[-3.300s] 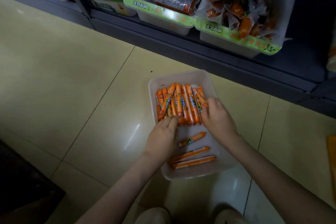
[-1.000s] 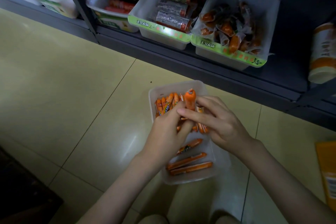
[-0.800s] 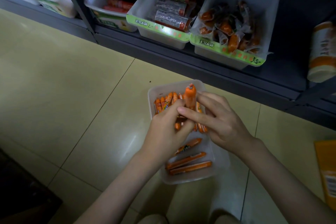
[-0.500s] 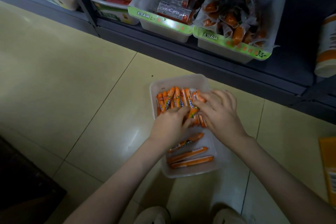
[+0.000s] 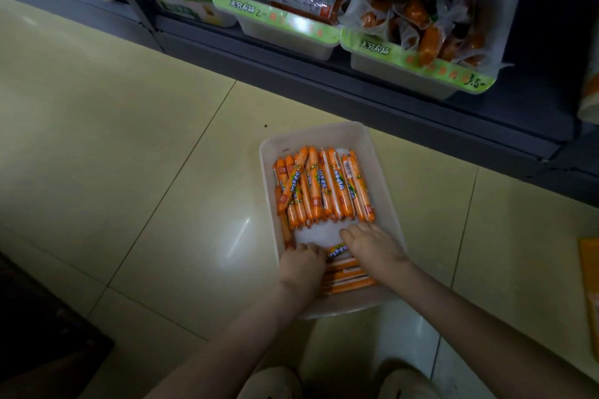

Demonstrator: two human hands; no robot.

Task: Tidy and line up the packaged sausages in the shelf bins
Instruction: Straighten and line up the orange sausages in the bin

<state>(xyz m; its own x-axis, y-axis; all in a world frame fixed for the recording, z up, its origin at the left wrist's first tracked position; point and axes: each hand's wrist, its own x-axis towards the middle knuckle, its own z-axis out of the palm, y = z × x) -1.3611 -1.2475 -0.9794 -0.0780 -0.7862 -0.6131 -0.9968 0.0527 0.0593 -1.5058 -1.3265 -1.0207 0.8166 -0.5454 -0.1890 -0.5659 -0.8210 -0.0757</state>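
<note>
My left hand sits curled at the near-left of the bin; I cannot tell whether it pinches anything. My right hand lies flat and relaxed, gripping nothing. Between them is a loose sausage, long axis left to right, equally close to both. More crosswise sausages lie nearer me. The row just beyond runs near-to-far, so I judge the loose one needs a quarter turn.

Straight behind the floor bin, a green shelf-bin label reads 无穷农场 and "2.-"; behind and right of the bin, a second label reads 无穷农场, "3.5-".
</note>
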